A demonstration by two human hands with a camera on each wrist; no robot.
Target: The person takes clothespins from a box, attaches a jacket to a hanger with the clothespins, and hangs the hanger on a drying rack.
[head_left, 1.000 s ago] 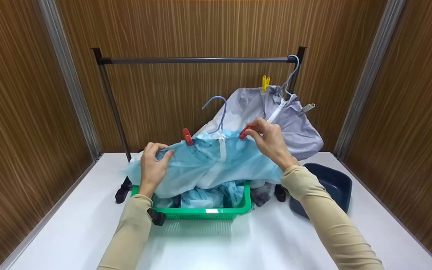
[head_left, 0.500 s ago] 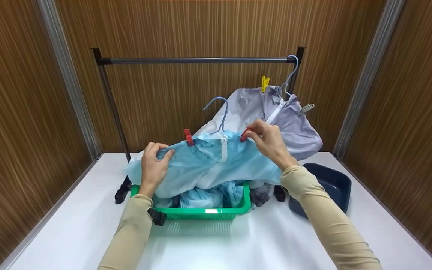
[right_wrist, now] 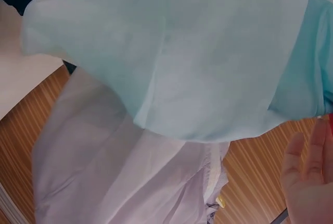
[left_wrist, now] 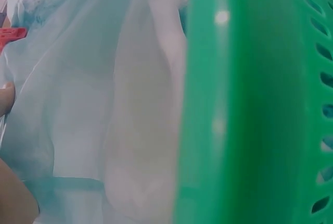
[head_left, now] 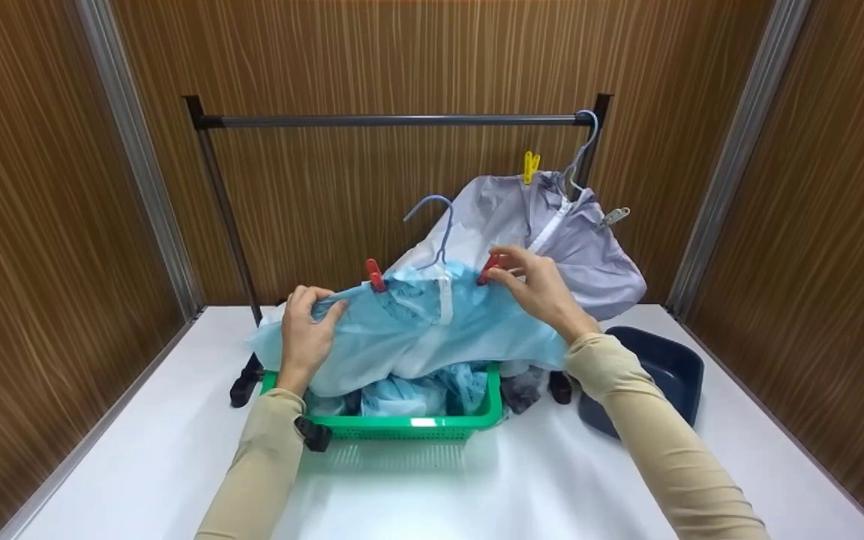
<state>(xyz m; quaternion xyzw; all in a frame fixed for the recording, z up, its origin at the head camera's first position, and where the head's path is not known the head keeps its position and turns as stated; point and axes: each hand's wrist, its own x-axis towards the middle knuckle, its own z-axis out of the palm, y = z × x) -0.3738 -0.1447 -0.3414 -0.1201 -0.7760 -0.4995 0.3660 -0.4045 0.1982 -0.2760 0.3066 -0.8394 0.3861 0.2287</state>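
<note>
A light blue garment (head_left: 394,337) with a white front strip is spread on a blue hanger (head_left: 432,201), whose hook sticks up from the collar. My left hand (head_left: 307,330) pinches the garment's left shoulder edge between thumb and fingers. My right hand (head_left: 541,289) has thumb and fingertips at a red clothespin (head_left: 487,270) on the right shoulder. A second red clothespin (head_left: 376,275) is clipped on the left of the collar. In the left wrist view the thumb (left_wrist: 6,98) shows at the cloth; in the right wrist view several fingers (right_wrist: 307,156) show beside the garment's edge.
Below the garment stands a green basket (head_left: 402,422) holding more blue cloth. A lilac garment (head_left: 589,262) hangs on the dark rack (head_left: 394,120), with a yellow clothespin (head_left: 530,167) and a grey clothespin (head_left: 615,217). A dark blue basin (head_left: 691,371) stands at right.
The fingers of my right hand have spread a little and lowered around the red clothespin, which now stands more upright. My left hand keeps its hold on the garment.
</note>
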